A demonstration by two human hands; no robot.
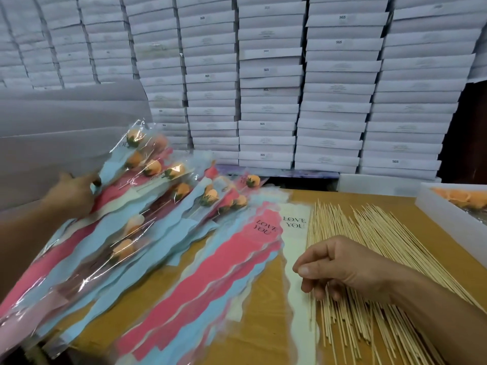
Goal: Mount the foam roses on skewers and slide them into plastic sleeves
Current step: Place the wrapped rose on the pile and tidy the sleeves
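On the table (263, 325), the pile of skewers (374, 259) occupies the 4 o'clock sector, with empty sleeves (237, 259) fanned just left of it at centre. Sleeved roses (147, 206) are heaped at 9 o'clock — overlapping one another. A tray of loose roses (461, 201) sits at 3 o'clock; stacked boxes (290, 88) stand behind at 12 o'clock.

rose tray (448, 217) cropped right, box labels (266, 70) unreadable

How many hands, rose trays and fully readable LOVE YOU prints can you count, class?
Hands: 2, left hand and right hand
Rose tray: 1
LOVE YOU prints: 2, pink print and cream print
Total: 5
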